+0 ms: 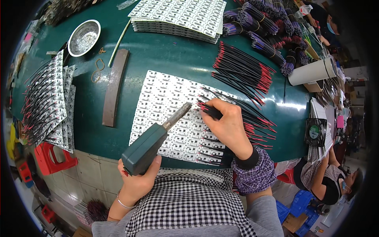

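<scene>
My left hand (138,178) is wrapped round the handle of a dark green soldering gun (147,146). Its metal tip (185,109) points up and right, close to the fingers of my right hand (229,125). That hand is closed on a small bunch of black wires (209,110) with red ends, held over the right part of a white circuit board sheet (167,94). Rows of small dark parts cover the sheet. Several wires (211,148) lie along its right edge, with their red ends reaching past it. Whether the tip touches a pad is too small to tell.
A stack of white board sheets (177,19) stands at the back. Black wires (242,69) lie at the right, near bundled purple wires (262,19). Leftward are a brown bar (115,89), a metal bowl (84,38) and wired boards (59,98). A fan (316,132) and another person (331,181) are at far right.
</scene>
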`<act>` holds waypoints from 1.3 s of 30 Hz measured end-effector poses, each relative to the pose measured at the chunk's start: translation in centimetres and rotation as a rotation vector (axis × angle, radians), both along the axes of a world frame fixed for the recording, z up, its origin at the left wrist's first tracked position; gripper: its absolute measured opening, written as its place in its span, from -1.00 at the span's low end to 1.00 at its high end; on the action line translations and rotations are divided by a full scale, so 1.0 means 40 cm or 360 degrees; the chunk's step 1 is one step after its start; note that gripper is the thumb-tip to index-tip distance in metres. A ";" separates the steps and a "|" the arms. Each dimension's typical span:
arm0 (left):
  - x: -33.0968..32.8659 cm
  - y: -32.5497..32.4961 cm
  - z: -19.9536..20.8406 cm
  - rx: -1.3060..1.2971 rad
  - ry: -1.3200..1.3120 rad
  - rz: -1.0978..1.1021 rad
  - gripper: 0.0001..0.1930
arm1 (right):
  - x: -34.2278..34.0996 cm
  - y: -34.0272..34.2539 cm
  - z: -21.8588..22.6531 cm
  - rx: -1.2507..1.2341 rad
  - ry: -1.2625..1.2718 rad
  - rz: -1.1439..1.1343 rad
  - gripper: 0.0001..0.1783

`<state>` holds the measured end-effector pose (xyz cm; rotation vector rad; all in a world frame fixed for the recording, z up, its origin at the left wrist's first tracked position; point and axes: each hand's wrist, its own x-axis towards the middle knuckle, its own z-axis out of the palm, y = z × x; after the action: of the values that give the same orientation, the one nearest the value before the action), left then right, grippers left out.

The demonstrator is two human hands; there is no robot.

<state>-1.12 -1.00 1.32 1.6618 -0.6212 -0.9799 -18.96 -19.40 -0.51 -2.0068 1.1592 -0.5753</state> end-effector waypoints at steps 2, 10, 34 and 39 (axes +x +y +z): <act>-0.002 -0.002 0.002 -0.0055 -0.0004 -0.0050 -0.84 | 0.005 -0.001 -0.001 0.0066 0.0004 -0.0039 -0.79; 0.002 -0.012 -0.008 -0.0204 -0.0277 -0.0230 -0.87 | 0.010 0.000 0.000 0.0018 0.0050 -0.0053 -0.84; 0.005 -0.007 -0.011 -0.0229 -0.0467 -0.0305 -0.85 | 0.005 -0.004 -0.012 -0.0071 0.0106 -0.0004 -0.83; 0.005 0.020 -0.034 -0.0229 -0.0609 -0.0140 -0.86 | 0.006 -0.005 -0.005 -0.0051 0.0109 -0.0003 -0.82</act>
<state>-0.93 -0.21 -0.04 1.7159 -1.0026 -0.6620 -18.71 -19.60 -0.72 -2.0673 1.1998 -0.5327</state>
